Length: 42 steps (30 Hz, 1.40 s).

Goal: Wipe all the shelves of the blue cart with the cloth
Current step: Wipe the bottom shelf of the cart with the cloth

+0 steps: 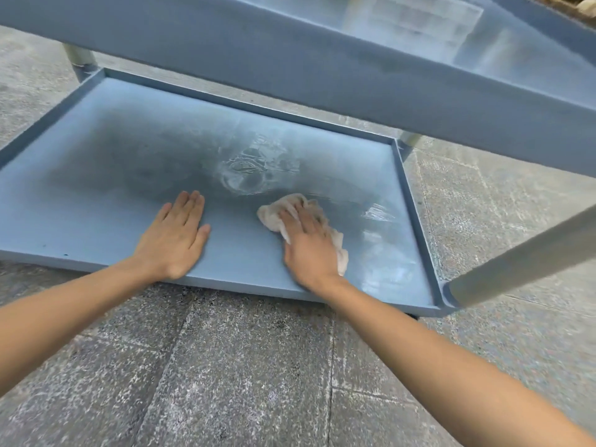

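A person's right hand (306, 240) presses flat, fingers straight, on a crumpled pale cloth (303, 221) on the lower shelf (96, 204) of the blue cart (322, 75), seen from a head-worn camera. The cloth lies bunched under the palm and fingers, spilling out toward 11 o'clock and 4 o'clock of the hand, in the near right part of the shelf. The hand is blurred, and the frame does not show which way it travels.

The left hand (175, 237) lies released, palm down with fingers together, on the bare shelf at about 9 o'clock from the cloth, apart from it and apparently bracing the person.

From the cloth, wet streaks (254, 172) glisten just beyond the fingertips at 12 o'clock, and more sheen shows at 3 o'clock toward the right rim. The duller grey stretch (122, 162) of the shelf lies at 10 to 11 o'clock, running toward the far left corner. The shelf's long axis runs left to right across the view, so the unwiped ground appears to sit to the left of the cloth, nearer the idle left hand than the working right one; reaching it would likely mean sweeping the cloth leftward across the body or moving the bracing hand aside.

The upper shelf (419, 33) overhangs at 12 o'clock, its top showing faint streaks. Grey cart legs (516, 269) stand at the corners, on a speckled stone floor (225, 366).
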### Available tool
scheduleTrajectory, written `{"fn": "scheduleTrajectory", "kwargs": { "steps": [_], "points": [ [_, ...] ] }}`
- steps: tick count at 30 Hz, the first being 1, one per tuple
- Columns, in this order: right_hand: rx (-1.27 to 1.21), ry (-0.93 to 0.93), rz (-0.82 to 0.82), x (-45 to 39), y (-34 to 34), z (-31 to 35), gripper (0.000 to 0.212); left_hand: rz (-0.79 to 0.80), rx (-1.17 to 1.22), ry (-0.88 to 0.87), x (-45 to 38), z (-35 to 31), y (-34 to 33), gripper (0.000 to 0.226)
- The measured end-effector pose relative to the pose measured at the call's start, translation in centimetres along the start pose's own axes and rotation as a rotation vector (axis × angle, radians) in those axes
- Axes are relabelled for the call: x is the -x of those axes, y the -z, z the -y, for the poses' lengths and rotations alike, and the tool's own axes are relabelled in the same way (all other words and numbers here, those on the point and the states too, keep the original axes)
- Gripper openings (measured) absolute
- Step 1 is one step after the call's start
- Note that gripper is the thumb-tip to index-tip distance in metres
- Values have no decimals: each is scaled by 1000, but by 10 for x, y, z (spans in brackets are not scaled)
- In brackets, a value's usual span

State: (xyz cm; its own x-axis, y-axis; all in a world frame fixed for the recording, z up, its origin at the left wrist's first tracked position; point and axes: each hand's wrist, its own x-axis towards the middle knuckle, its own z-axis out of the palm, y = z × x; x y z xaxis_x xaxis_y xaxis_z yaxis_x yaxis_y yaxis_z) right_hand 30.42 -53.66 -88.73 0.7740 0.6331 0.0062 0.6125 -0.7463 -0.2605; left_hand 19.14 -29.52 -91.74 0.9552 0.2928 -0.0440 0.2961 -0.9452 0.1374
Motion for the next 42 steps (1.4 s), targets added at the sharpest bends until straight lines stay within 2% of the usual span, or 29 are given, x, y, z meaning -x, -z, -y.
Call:
{"fn": "scheduleTrajectory", "kwargs": {
  "steps": [5, 8, 14, 20, 26, 31, 36, 37, 39, 42],
  "points": [
    [95, -244, -62, 42, 38, -96, 52, -2, 11, 10, 0, 2, 1, 81],
    [65, -328, -86, 61, 54, -132, 51, -5, 15, 21, 1, 1, -1, 80],
    [55, -319, -124, 62, 49, -139, 49, 4, 22, 38, 2, 1, -2, 66],
    [16, -330, -157, 43, 37, -124, 51, 3, 44, 65, 3, -1, -2, 69],
    [0, -396, -111, 16, 22, -72, 59, -9, 120, 76, 4, -4, -1, 76],
    [-20, -195, -33, -25, -10, 27, 51, -47, 218, 94, 9, -5, 3, 68],
    [-15, 103, 44, -59, -53, 162, 60, -272, 780, 281, 13, 4, 25, 53],
    [-11, 144, 66, -65, -57, 185, 62, -324, 820, 327, 17, 19, 30, 49],
    [-19, 220, 114, -73, -63, 217, 58, -422, 718, 414, 32, 66, 39, 42],
    [2, 336, 139, -79, -65, 222, 57, -576, 450, 478, 70, 141, 52, 37]
  ]
}}
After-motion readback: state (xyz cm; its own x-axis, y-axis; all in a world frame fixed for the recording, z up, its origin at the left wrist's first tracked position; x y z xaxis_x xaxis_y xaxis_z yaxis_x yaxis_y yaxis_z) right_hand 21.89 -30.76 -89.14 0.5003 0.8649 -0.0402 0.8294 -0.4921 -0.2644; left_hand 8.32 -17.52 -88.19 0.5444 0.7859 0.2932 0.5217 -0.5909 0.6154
